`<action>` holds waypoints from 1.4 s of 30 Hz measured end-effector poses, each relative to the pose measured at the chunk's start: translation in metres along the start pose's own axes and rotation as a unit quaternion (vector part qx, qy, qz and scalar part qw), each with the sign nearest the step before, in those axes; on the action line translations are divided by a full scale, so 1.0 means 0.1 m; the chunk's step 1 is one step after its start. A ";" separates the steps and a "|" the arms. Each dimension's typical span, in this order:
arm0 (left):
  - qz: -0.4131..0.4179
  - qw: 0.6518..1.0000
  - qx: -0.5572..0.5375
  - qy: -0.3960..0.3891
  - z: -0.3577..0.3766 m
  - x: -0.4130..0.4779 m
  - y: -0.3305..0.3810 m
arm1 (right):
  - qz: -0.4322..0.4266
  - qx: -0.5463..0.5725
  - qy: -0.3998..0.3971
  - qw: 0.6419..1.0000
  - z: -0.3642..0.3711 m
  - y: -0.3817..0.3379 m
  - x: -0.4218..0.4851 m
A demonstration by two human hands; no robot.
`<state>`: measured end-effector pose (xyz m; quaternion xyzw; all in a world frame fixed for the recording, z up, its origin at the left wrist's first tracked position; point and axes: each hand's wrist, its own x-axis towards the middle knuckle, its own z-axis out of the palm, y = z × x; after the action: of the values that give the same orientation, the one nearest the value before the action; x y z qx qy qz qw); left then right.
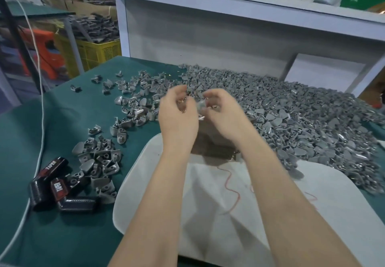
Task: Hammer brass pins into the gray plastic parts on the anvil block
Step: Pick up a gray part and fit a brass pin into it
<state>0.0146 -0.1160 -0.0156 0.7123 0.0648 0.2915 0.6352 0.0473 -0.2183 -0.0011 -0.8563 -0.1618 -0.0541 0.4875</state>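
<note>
**Both hands above the block, pins in one, part in the other**

Close together and blurred, over a dark brown anvil block at the far edge of a white folded cloth pad.

In the left hand: fingers curled round a few small brass pins cupped against the palm.

In the right hand: one small gray plastic part, pinched between thumb and fingertips, just beside the left fingers and above the block, not touching it.

Behind and to the right: a broad heap of gray plastic parts, spilling up to the pad.

To the left, on the green table mat: scattered loose gray pieces and a tighter cluster. Near that cluster, black-and-red boxes marked TAPER.

Across the pad, a thin red thread. Along the left edge, a white cable.
</note>
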 end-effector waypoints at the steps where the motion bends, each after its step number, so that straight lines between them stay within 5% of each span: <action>1: -0.001 0.999 0.021 -0.047 0.03 -0.02 -0.03 | -0.003 -0.010 0.005 1.000 -0.08 0.02 -0.07; 4: -0.001 0.987 0.033 -0.155 0.12 -0.09 -0.04 | -0.008 -0.006 0.046 0.999 -0.25 0.07 -0.30; 9: -0.034 0.979 -0.009 -0.201 0.15 -0.14 -0.04 | -0.034 -0.029 0.111 0.993 -0.23 0.14 -0.46; 15: -0.085 0.978 -0.018 -0.189 0.16 -0.12 -0.07 | -0.006 0.022 0.110 0.994 -0.17 0.22 -0.50; 23: -0.011 0.981 0.010 -0.192 0.20 -0.13 -0.09 | -0.020 0.016 0.170 0.985 -0.12 0.28 -0.46; 28: -0.027 0.973 -0.079 -0.215 0.17 -0.15 -0.04 | 0.029 0.240 0.130 0.962 -0.15 0.22 -0.39; 32: -0.085 0.980 -0.156 -0.086 0.13 -0.09 -0.05 | 0.059 0.298 0.087 0.949 -0.11 0.09 -0.19; 34: -0.096 0.977 -0.188 0.032 0.06 -0.03 -0.08 | 0.061 0.174 0.101 0.978 -0.01 0.03 -0.07; 36: -0.122 0.952 -0.246 0.133 -0.02 0.05 -0.12 | 0.031 -0.084 0.081 0.993 0.16 -0.01 0.07; 39: -0.137 0.922 -0.295 0.208 -0.07 0.12 -0.15 | 0.005 -0.315 -0.054 0.948 0.56 -0.11 0.26; 42: -0.116 0.913 -0.319 0.229 -0.09 0.12 -0.14 | 0.011 -0.382 -0.108 0.918 0.85 -0.17 0.39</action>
<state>0.0241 -0.1000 -0.0245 0.3735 0.1941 0.3760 0.8255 0.0726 -0.1289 -0.0214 -0.9798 -0.1706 -0.0138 0.1037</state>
